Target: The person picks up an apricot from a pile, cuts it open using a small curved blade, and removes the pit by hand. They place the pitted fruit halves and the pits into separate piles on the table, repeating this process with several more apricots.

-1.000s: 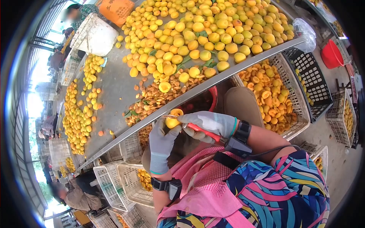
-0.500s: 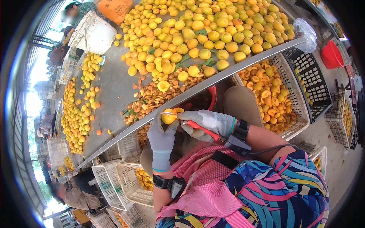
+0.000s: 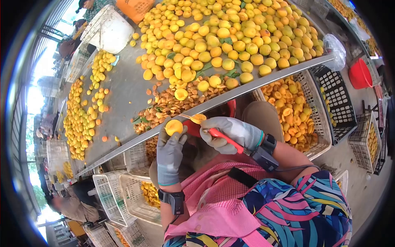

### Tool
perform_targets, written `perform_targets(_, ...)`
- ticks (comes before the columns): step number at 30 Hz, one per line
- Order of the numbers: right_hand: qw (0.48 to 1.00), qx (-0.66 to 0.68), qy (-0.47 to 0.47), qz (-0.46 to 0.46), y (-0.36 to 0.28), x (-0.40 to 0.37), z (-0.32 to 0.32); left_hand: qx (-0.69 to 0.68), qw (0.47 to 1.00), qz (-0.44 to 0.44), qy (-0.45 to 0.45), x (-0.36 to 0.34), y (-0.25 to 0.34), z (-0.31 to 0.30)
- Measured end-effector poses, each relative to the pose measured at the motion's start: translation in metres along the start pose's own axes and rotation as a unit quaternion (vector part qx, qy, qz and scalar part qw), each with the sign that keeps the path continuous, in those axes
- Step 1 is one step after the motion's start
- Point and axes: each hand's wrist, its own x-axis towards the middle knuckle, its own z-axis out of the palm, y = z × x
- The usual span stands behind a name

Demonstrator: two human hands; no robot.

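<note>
- Left hand (image 3: 169, 150): fingers pinched on an apricot half (image 3: 174, 128) at their tips, cut face apparently upward.
- Right hand (image 3: 235, 134): fingers wrapped round a red-handled knife (image 3: 226, 140); a second half (image 3: 199, 118) sits at the fingertips, beside the blade. Whether they touch cannot be determined.
- Handling, as judged: each half light, soft-fleshed, easily bruised; cut face probably wet and slippery. Recommended hold: lightly by the skin around the rim, fingers off the flesh and clear of the blade.
- Surroundings: brown pits (image 3: 168, 108) on the tabletop (image 3: 123, 84) just beyond the fingers, whole apricots (image 3: 230, 43) further out; a crate (image 3: 323, 120) of halves right of the right fingers.
</note>
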Motion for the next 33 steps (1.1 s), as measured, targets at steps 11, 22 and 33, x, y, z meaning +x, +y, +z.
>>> perform_targets(11,0.972,0.147,-0.183,-0.023,0.011,0.029,-0.032,-0.168,0.985,-0.048,0.009,0.001,-0.006,-0.027)
perform_targets(22,0.990,0.132,0.015,-0.056,0.004,0.026,-0.026,-0.244,0.967,-0.073,-0.022,0.007,-0.009,-0.027)
perform_targets(33,0.911,-0.287,0.196,-0.221,-0.007,0.040,0.024,-0.261,0.962,-0.057,-0.058,0.024,0.003,-0.007)
